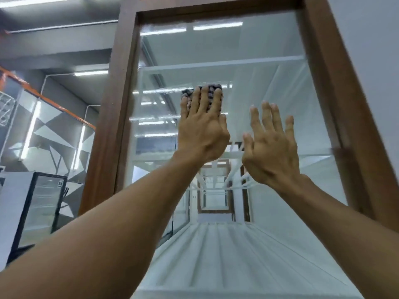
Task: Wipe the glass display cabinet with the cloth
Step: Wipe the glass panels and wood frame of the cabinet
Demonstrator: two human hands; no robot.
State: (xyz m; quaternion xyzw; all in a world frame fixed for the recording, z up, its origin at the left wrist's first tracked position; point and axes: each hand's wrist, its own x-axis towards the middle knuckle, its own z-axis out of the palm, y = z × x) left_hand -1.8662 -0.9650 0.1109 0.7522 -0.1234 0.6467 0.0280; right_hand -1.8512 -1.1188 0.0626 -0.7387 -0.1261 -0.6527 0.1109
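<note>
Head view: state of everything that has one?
Left hand: flat, fingers straight, presses cloth to glass.
Right hand: open, fingers spread, holds nothing; contact with glass unclear.
Cloth: bunched under left fingers, against the pane.
Glass: in its wood frame, reflecting lights.
Fridge: door looks shut.
Lights: on.

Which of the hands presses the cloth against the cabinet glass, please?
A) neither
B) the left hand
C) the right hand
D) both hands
B: the dark cloth shows under the straight fingers of the left hand on the cabinet glass; the right hand is spread bare beside it.
</note>
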